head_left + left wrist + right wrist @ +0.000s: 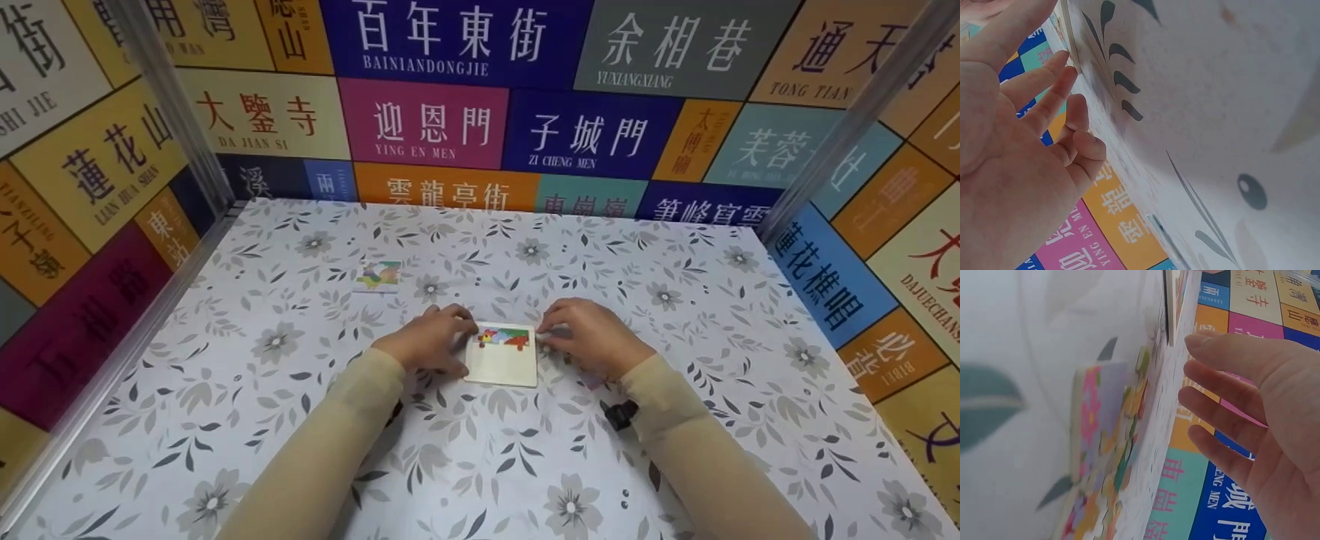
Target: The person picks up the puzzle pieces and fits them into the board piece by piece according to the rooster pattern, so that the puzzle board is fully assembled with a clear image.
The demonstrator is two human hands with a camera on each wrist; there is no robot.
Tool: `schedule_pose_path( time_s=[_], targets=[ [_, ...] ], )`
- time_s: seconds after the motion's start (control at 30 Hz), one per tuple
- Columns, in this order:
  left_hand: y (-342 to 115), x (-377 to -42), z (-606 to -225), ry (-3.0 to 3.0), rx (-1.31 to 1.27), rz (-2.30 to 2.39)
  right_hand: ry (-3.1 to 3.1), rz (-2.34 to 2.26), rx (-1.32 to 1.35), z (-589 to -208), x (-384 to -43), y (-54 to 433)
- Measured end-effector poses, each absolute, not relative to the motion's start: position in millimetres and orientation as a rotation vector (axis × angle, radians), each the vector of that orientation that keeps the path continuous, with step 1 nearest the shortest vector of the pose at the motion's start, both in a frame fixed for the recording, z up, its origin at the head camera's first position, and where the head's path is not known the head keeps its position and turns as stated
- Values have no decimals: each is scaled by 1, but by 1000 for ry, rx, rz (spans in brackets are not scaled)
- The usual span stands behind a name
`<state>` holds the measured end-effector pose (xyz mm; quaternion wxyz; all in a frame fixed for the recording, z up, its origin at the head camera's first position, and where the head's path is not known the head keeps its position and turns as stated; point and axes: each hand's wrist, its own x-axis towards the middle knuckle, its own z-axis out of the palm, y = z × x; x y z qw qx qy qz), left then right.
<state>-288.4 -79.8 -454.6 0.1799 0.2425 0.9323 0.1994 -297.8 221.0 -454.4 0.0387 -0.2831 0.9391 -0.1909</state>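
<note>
A small cream puzzle board (pixel 501 369) lies on the table between the hands, with colourful pieces (pixel 504 337) across its far part. My left hand (pixel 429 341) is at the board's left side, fingertips at the far corner and thumb at the near one. In the left wrist view, its fingers reach the board's edge (pixel 1071 39), the outer ones bent inward. At the far right corner, my right hand (pixel 589 335) keeps its thumb and fingertips close to the board. Nothing shows between its extended fingers (pixel 1224 413) in the right wrist view.
Several bright puzzle pieces (pixel 1090 419) lie below the right hand, largely hidden from the head view. A colourful picture card (pixel 379 276) is at the back left. Printed panels (pixel 439 127) and clear corner posts (pixel 847 124) border the flower-patterned table (pixel 277 341).
</note>
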Motion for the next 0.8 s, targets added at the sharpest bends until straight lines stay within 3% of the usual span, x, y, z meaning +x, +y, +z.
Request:
schedule_pose_path(
  time_s=[0.8],
  targets=[
    [-82,-288,-455,2629,685,577,2917,-551,-832,-459,-290,254]
  ],
)
